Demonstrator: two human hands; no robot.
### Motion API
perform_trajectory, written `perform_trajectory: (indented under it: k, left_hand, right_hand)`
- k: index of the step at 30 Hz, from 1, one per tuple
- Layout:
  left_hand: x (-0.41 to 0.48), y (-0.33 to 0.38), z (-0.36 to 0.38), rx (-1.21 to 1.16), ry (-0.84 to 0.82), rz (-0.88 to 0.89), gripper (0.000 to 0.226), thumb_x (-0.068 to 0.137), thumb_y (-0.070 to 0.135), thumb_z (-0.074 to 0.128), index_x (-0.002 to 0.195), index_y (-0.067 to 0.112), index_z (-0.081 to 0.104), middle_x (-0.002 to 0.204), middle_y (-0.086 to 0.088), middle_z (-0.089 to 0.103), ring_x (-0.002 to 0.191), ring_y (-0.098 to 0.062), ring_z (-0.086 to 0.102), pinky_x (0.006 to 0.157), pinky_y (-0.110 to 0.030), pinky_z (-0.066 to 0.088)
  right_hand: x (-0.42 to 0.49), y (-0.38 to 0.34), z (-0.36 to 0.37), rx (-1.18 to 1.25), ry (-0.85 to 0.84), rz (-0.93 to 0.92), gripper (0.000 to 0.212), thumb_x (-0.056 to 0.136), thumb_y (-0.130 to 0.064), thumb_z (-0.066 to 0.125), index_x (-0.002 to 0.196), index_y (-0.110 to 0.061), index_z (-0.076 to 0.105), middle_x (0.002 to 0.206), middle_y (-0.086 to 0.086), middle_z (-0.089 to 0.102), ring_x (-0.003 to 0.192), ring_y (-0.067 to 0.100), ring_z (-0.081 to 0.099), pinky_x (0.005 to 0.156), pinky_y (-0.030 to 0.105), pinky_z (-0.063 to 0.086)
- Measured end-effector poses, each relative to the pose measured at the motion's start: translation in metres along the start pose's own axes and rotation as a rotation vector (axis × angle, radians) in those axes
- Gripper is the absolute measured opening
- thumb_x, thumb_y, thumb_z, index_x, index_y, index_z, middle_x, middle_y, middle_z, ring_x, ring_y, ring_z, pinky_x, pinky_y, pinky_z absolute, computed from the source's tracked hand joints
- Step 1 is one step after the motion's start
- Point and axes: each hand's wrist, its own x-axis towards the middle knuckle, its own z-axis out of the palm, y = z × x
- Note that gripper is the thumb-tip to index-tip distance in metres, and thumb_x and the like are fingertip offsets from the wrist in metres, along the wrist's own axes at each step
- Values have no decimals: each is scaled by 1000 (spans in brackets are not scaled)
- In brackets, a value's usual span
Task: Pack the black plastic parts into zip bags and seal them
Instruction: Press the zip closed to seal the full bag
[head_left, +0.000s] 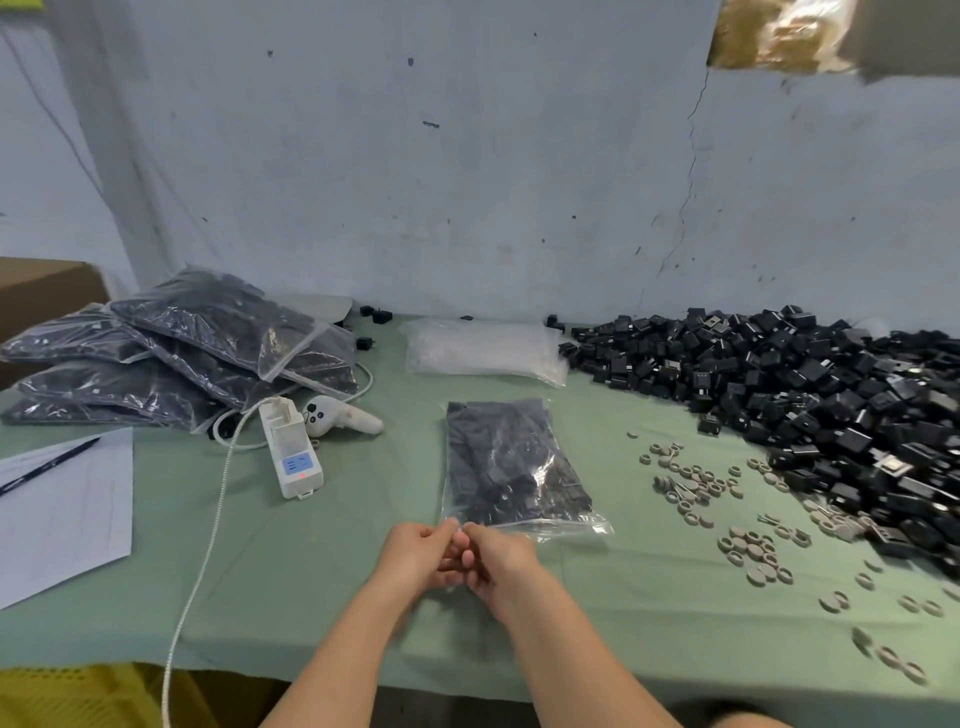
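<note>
A clear zip bag filled with black plastic parts lies flat on the green table cover, its zip edge toward me. My left hand and my right hand meet at the left end of that zip edge, fingers pinched on the strip. A large heap of loose black parts covers the right side of the table. A stack of empty clear zip bags lies behind the filled bag. Several filled bags are piled at the left.
Grey rings and discs are scattered right of the bag. A white power strip with its cord, a white controller, and paper with a pen sit on the left. A cardboard box stands far left, the wall behind.
</note>
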Motion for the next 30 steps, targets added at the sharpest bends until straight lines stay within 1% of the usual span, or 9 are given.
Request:
perform_trajectory:
  k: [4, 10, 13, 16, 19, 21, 24, 27, 30]
  left_hand:
    - [2, -3, -3, -5, -39, 3, 29, 102, 13, 53, 94, -11, 66, 75, -17, 65, 60, -19, 64, 57, -25, 59]
    - [3, -4, -3, -19, -33, -5, 27, 101, 11, 53, 91, -10, 67, 68, -12, 66, 55, -15, 63, 55, -23, 58]
    - [4, -4, -2, 1, -34, -7, 28, 101, 11, 52, 85, -6, 68, 62, -9, 67, 53, -15, 63, 56, -23, 57]
    - [4, -5, -2, 18, -31, 2, 31, 101, 11, 51, 79, -4, 68, 57, -6, 66, 51, -14, 62, 57, -23, 58]
    - [6, -6, -2, 5, -27, 4, 30, 100, 11, 53, 79, -3, 68, 57, -7, 63, 52, -15, 61, 62, -27, 59]
    - [7, -6, -2, 1, -30, 5, 28, 100, 11, 55, 83, -5, 68, 59, -8, 63, 54, -17, 61, 66, -30, 59]
    - [6, -6, -3, -10, -48, 5, 23, 98, 10, 58, 86, -7, 68, 64, -12, 64, 55, -17, 62, 62, -27, 60]
    - [4, -5, -5, -28, -84, 7, 19, 97, 6, 60, 86, -8, 68, 66, -13, 66, 54, -16, 63, 57, -25, 58]
    - [2, -4, -6, -45, -92, -3, 17, 97, 3, 57, 87, -5, 69, 66, -11, 67, 55, -16, 63, 59, -25, 59]
  right_hand:
    - [-2, 4, -4, 69, -68, -9, 27, 97, -8, 62, 70, -5, 61, 45, 0, 59, 31, 3, 47, 33, 14, 37]
    - [-3, 5, -3, 109, -46, -22, 28, 98, -9, 62, 72, -2, 62, 46, 1, 61, 32, 3, 52, 36, 14, 42]
    - [-4, 6, -3, 126, -45, -32, 29, 100, -9, 60, 72, 0, 62, 47, 2, 60, 32, 4, 51, 36, 14, 43]
    - [-5, 5, -2, 121, -37, -32, 30, 101, -9, 57, 73, 0, 60, 42, 1, 58, 30, 4, 50, 36, 14, 43]
    - [-5, 4, -2, 105, -38, -27, 31, 101, -9, 56, 72, -1, 60, 40, 1, 57, 29, 5, 48, 36, 14, 43]
    - [-5, 5, -2, 100, -42, -29, 30, 101, -8, 56, 72, -1, 60, 41, 1, 56, 29, 5, 48, 36, 14, 42]
    - [-6, 5, -3, 105, -53, -40, 29, 101, -6, 54, 73, -1, 60, 41, 2, 56, 29, 6, 48, 35, 14, 42]
    - [-6, 7, -4, 112, -45, -64, 27, 101, -7, 54, 76, 0, 61, 43, 3, 57, 33, 7, 51, 37, 16, 45]
    - [-6, 10, -4, 127, -26, -90, 28, 102, -11, 54, 79, 1, 62, 50, 6, 59, 38, 9, 54, 39, 18, 48]
